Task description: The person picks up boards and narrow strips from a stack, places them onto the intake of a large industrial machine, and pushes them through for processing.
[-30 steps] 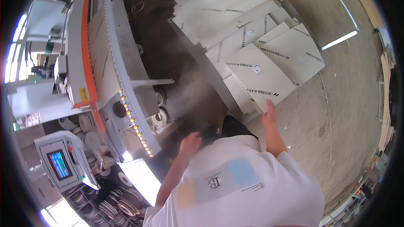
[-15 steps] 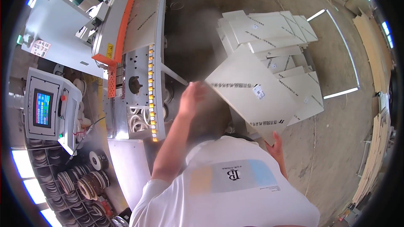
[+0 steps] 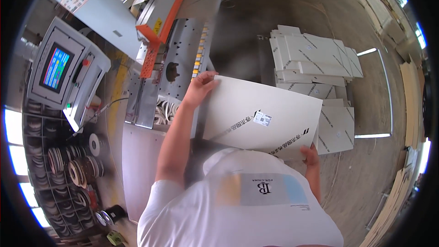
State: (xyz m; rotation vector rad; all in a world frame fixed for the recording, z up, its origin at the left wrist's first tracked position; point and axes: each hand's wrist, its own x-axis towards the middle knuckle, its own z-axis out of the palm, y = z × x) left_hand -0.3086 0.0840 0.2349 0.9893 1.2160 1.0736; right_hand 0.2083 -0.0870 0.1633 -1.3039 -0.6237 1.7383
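A flat off-white board [image 3: 256, 100] with diagonal dark print and a white label spans the space in front of my body. My left hand [image 3: 201, 89] grips its upper left corner, fingers curled over the edge near the machine's rail. At the lower right corner my right hand [image 3: 310, 154] is closed on the same board, thumb on top; part of its fingers is hidden beneath. To the left, close to my left hand, runs the metal bed of the machine [image 3: 176, 57] with a row of yellow rollers [image 3: 197, 61].
Stacked boards [image 3: 315, 55] lie at the right, beyond the held one. A control panel [image 3: 57, 68] with a lit screen stands on the left, above a rack of edging rolls [image 3: 75, 164]. An orange guard [image 3: 148, 59] borders the machine. Long panels [image 3: 411, 105] lean far right.
The board has turned and come in front of my body, away from the stack. My left hand, near but apart from it before, now holds its corner. The view has shifted left.
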